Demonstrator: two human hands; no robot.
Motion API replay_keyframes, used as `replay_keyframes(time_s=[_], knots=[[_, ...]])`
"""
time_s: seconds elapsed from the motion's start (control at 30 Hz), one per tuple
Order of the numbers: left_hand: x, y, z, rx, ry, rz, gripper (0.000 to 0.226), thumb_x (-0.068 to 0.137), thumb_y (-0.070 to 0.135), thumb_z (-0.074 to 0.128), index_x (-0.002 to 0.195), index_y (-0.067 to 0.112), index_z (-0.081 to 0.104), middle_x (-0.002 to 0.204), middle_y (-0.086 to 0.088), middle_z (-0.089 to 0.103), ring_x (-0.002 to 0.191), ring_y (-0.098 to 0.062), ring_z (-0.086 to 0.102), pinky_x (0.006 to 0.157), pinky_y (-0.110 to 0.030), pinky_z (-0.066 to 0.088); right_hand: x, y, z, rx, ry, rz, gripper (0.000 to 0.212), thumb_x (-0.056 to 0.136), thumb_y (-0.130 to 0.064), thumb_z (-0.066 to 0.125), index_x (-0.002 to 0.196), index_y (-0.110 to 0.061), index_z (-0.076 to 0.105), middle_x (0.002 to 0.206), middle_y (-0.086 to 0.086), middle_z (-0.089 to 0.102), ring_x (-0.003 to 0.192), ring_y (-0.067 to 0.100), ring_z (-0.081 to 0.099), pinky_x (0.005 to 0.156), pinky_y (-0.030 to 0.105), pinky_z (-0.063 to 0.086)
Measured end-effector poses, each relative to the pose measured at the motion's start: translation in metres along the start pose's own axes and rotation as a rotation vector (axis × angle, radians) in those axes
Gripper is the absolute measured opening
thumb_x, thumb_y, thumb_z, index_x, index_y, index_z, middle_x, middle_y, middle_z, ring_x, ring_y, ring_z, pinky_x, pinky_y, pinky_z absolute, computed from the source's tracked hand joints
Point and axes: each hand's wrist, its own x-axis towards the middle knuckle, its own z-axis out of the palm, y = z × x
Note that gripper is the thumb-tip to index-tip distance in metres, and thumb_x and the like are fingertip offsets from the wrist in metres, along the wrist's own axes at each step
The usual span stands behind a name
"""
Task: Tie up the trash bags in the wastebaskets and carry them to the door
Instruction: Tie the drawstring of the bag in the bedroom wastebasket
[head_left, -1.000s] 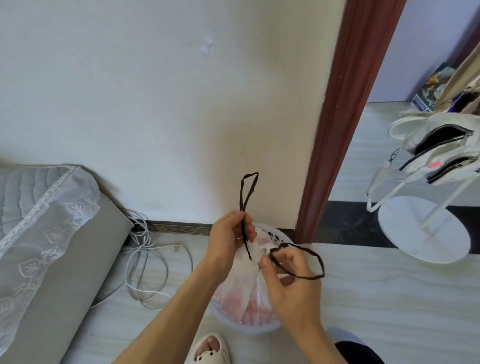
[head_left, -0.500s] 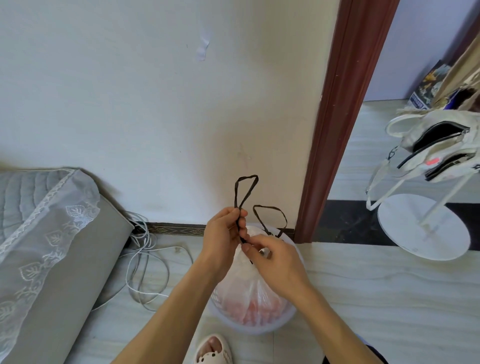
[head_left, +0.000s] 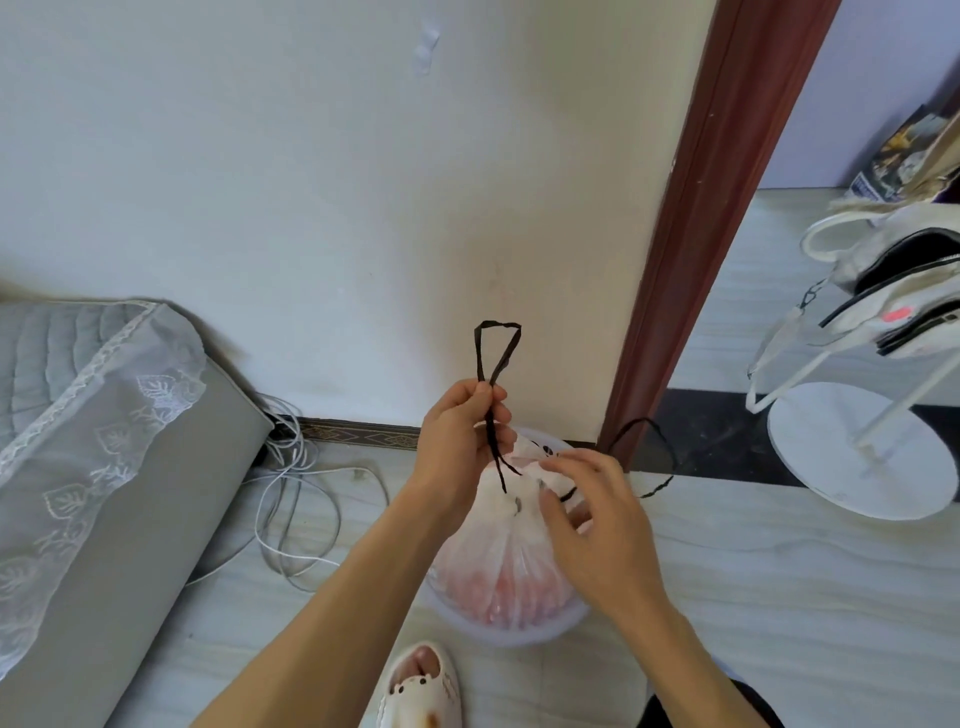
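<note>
Two black drawstring loops: fingers of the left hand (head_left: 457, 441) pinch the upright loop (head_left: 496, 353) at twelve o'clock; the right hand (head_left: 597, 535) pinches the second loop (head_left: 660, 441) toward three. Beneath, the trash bag (head_left: 498, 561) fills the wastebasket (head_left: 519, 636), contents pinkish, indistinct.

My bare left forearm (head_left: 322, 608) came in from 7 o'clock and my right forearm (head_left: 691, 654) from 5 o'clock. My left hand (head_left: 457, 441), at 10 o'clock from my right hand (head_left: 597, 525), pinched a black drawstring loop (head_left: 478, 358) upright in curled fingers. My right hand's bent fingertips pinched the second loop (head_left: 641, 421).
</note>
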Motion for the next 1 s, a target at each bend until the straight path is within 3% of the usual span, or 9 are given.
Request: replay_keyframes(time_s=[0.1, 0.23, 0.43, 0.5, 0.57, 0.63, 0.73, 0.83, 1.0], knots=[[0.0, -0.001, 0.0, -0.029, 0.024, -0.017, 0.025, 0.103, 0.012, 0.04, 0.086, 0.009, 0.058, 0.066, 0.0, 0.059, 0.058, -0.02, 0.056, 0.07, -0.035, 0.047, -0.022, 0.008, -0.003, 0.334, 0.16, 0.21, 0.011, 0.088, -0.019, 0.071, 0.089, -0.028, 0.064, 0.089, -0.016, 0.067, 0.056, 0.016, 0.059, 0.055, 0.023, 0.049], [-0.003, -0.004, 0.003, -0.033, 0.03, -0.021, 0.025, 0.103, 0.014, 0.04, 0.088, 0.009, 0.059, 0.066, -0.001, 0.062, 0.062, -0.021, 0.061, 0.073, -0.035, 0.049, -0.03, 0.023, 0.004, 0.456, 0.051, 0.468, 0.013, 0.092, -0.042, 0.06, 0.101, -0.034, 0.062, 0.098, -0.025, 0.065, 0.088, 0.004, 0.063, 0.073, 0.019, 0.048], [-0.006, -0.011, 0.004, 0.161, 0.067, 0.061, 0.023, 0.104, 0.025, 0.043, 0.094, 0.015, 0.062, 0.077, -0.001, 0.071, 0.08, -0.021, 0.067, 0.077, -0.036, 0.049, -0.015, 0.01, 0.009, 0.411, 0.033, 0.365, 0.025, 0.102, -0.033, 0.046, 0.082, -0.038, 0.06, 0.092, -0.022, 0.063, 0.092, -0.013, 0.056, 0.077, 0.014, 0.041], [-0.01, -0.013, 0.002, 0.163, 0.047, 0.073, 0.023, 0.104, 0.028, 0.043, 0.098, 0.016, 0.061, 0.078, -0.002, 0.071, 0.076, -0.022, 0.067, 0.072, -0.033, 0.051, -0.013, 0.008, 0.014, 0.357, 0.073, 0.322, 0.022, 0.101, -0.035, 0.045, 0.088, -0.045, 0.06, 0.103, -0.024, 0.061, 0.097, -0.013, 0.055, 0.08, 0.014, 0.043], [-0.011, -0.012, 0.0, 0.162, 0.032, 0.081, 0.023, 0.104, 0.029, 0.043, 0.1, 0.015, 0.06, 0.077, -0.002, 0.069, 0.069, -0.022, 0.065, 0.07, -0.033, 0.053, -0.011, 0.008, 0.019, 0.321, 0.091, 0.286, 0.017, 0.099, -0.04, 0.048, 0.102, -0.041, 0.065, 0.113, -0.02, 0.06, 0.099, -0.005, 0.058, 0.083, 0.021, 0.049], [-0.011, -0.014, -0.001, 0.178, 0.03, 0.085, 0.023, 0.104, 0.03, 0.043, 0.101, 0.015, 0.06, 0.074, -0.002, 0.065, 0.061, -0.02, 0.057, 0.069, -0.035, 0.049, -0.009, 0.006, 0.021, 0.322, 0.102, 0.303, 0.029, 0.093, -0.049, 0.053, 0.114, -0.035, 0.066, 0.118, -0.021, 0.059, 0.097, -0.001, 0.06, 0.084, 0.025, 0.052], [-0.008, -0.018, -0.001, 0.271, 0.025, 0.098, 0.024, 0.104, 0.032, 0.042, 0.101, 0.016, 0.059, 0.072, 0.0, 0.061, 0.054, -0.017, 0.045, 0.065, -0.034, 0.042, -0.001, -0.004, 0.013, 0.386, 0.141, 0.374, 0.026, 0.087, -0.053, 0.06, 0.104, -0.035, 0.067, 0.103, -0.019, 0.064, 0.087, -0.002, 0.06, 0.073, 0.017, 0.049], [-0.005, -0.02, 0.006, 0.326, 0.02, 0.111, 0.024, 0.103, 0.032, 0.042, 0.099, 0.014, 0.057, 0.07, 0.002, 0.058, 0.052, -0.013, 0.039, 0.055, -0.026, 0.037, 0.013, -0.005, 0.0, 0.408, 0.166, 0.433, 0.011, 0.089, -0.04, 0.066, 0.089, -0.029, 0.067, 0.086, -0.011, 0.069, 0.082, 0.005, 0.065, 0.064, 0.013, 0.045], [-0.006, -0.026, 0.021, 0.444, -0.028, 0.049, 0.024, 0.097, 0.041, 0.053, 0.097, 0.017, 0.056, 0.073, 0.006, 0.059, 0.054, -0.004, 0.046, 0.057, -0.023, 0.039, 0.016, 0.0, -0.025, 0.643, 0.167, 0.503, 0.012, 0.094, -0.02, 0.063, 0.092, -0.011, 0.072, 0.083, 0.0, 0.075, 0.065, 0.002, 0.064, 0.063, 0.021, 0.054]])
